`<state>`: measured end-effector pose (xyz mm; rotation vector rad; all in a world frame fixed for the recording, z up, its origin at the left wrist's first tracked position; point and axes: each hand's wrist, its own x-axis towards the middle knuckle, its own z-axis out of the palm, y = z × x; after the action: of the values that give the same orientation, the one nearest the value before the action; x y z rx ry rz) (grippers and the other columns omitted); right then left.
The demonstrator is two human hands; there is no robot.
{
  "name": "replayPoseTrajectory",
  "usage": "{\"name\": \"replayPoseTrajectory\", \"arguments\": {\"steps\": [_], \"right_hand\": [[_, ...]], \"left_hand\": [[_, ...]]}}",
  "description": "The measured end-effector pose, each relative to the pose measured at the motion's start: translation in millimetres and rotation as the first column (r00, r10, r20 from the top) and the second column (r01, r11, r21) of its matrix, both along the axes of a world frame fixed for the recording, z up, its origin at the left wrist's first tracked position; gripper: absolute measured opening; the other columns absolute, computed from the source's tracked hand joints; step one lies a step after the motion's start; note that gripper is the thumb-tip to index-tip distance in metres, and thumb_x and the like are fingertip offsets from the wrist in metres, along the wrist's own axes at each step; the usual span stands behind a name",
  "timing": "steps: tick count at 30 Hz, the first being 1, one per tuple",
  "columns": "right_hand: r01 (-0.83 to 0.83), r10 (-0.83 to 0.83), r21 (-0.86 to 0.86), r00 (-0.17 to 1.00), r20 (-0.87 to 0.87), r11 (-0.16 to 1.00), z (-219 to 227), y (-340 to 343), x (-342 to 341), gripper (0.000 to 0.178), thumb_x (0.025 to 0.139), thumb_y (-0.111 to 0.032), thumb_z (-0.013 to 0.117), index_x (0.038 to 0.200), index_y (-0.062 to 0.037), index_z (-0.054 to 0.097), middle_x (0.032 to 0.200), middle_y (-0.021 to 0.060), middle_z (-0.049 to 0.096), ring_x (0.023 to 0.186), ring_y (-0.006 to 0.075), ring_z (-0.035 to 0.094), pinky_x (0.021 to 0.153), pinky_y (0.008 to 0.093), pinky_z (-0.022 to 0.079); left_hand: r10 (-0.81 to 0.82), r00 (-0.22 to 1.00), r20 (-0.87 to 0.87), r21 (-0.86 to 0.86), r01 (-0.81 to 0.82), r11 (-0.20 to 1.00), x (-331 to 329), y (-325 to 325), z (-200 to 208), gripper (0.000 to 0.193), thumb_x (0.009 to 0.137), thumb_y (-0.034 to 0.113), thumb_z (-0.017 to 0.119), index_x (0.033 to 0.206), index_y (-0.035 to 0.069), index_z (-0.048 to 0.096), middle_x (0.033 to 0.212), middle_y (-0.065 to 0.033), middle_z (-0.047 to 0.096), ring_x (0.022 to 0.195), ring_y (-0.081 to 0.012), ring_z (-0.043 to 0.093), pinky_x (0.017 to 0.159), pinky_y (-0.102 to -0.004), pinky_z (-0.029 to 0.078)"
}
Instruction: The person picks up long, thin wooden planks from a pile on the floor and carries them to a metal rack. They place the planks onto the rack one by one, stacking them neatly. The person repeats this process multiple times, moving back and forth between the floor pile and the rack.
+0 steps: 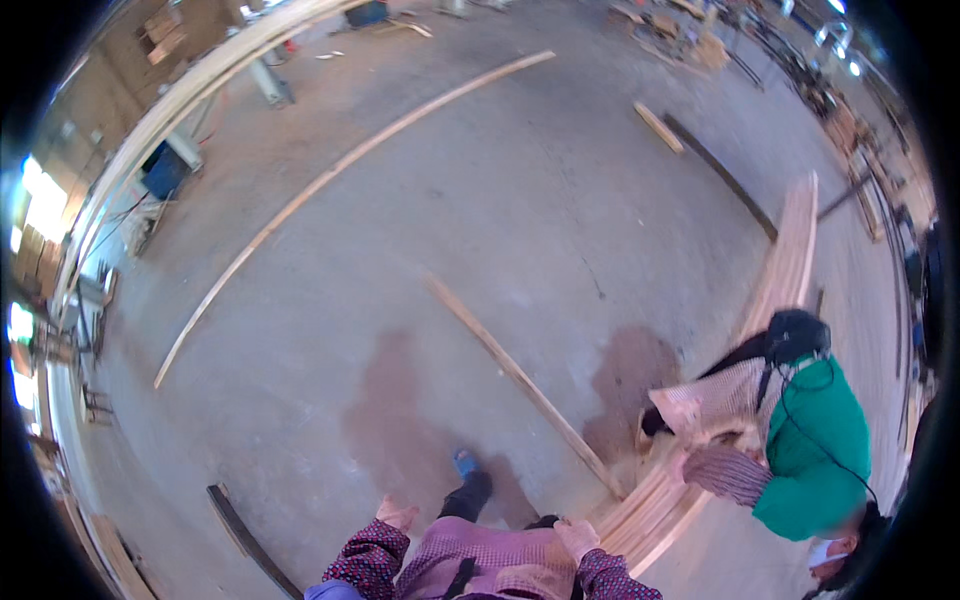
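Note:
My left hand is held low in front of me beside my pink checked apron. It holds nothing, and its fingers look loosely apart. My right hand hangs at the apron's right side, close to the near end of a stack of long wooden boards. Its fingers are blurred, and nothing shows in it. At my right, a person in a green top bends over the boards. One hand of that person, in a striped sleeve, reaches to the stack.
A wooden strip lies on the concrete floor, reaching the stack. Farther off lies a long thin strip. A dark bar and short wood piece are at far right. Another dark bar lies near left.

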<state>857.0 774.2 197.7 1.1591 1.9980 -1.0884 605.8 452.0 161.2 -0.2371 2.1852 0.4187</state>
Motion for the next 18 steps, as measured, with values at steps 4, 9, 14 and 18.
{"name": "replayPoseTrajectory", "arguments": {"steps": [4,9,14,18], "right_hand": [[-0.081,0.086,0.129,0.996,-0.033,0.988,-44.9,15.0,-68.9,0.043,0.079,-0.039,0.051,0.094,-0.0009,0.066,0.094,0.0238,0.064,0.090,0.0379,0.062,0.080,0.0425,0.047],[-0.637,0.659,0.209,0.750,-0.052,0.742,-128.0,27.6,-191.0,0.030,0.085,-0.025,0.050,0.098,-0.0040,0.067,0.094,0.0199,0.065,0.094,0.0379,0.060,0.081,0.0459,0.046],[-0.785,0.814,0.215,0.567,-0.127,0.581,-155.1,17.1,-359.8,0.030,0.088,-0.027,0.049,0.098,-0.0057,0.068,0.098,0.0202,0.065,0.095,0.0382,0.060,0.080,0.0459,0.048],[-0.653,0.676,0.183,0.683,-0.277,0.735,-138.9,-35.7,-495.6,0.034,0.089,-0.032,0.049,0.095,-0.0062,0.069,0.099,0.0180,0.066,0.097,0.0367,0.059,0.079,0.0454,0.048]], "left_hand": [[0.337,0.937,0.094,0.070,-0.344,0.937,-26.7,-26.7,5.0,0.079,0.072,0.039,0.070,0.130,-0.006,0.042,0.115,-0.0256,0.058,0.105,-0.0332,0.060,0.089,-0.0379,0.048],[0.529,0.847,-0.050,0.174,-0.514,0.840,-65.1,-57.5,21.6,0.088,0.071,0.045,0.070,0.134,-0.006,0.039,0.121,-0.0267,0.056,0.111,-0.0354,0.057,0.095,-0.0385,0.045],[0.635,0.764,-0.115,0.071,-0.631,0.773,-98.5,-140.2,-22.4,0.081,0.072,0.047,0.068,0.129,-0.006,0.045,0.116,-0.0245,0.059,0.095,-0.0343,0.061,0.083,-0.0389,0.049],[0.687,0.716,-0.128,0.091,-0.681,0.727,-87.0,-222.3,-86.2,0.060,0.074,0.044,0.068,0.101,-0.008,0.061,0.078,-0.0157,0.066,0.068,-0.0266,0.063,0.062,-0.0391,0.050]]}}
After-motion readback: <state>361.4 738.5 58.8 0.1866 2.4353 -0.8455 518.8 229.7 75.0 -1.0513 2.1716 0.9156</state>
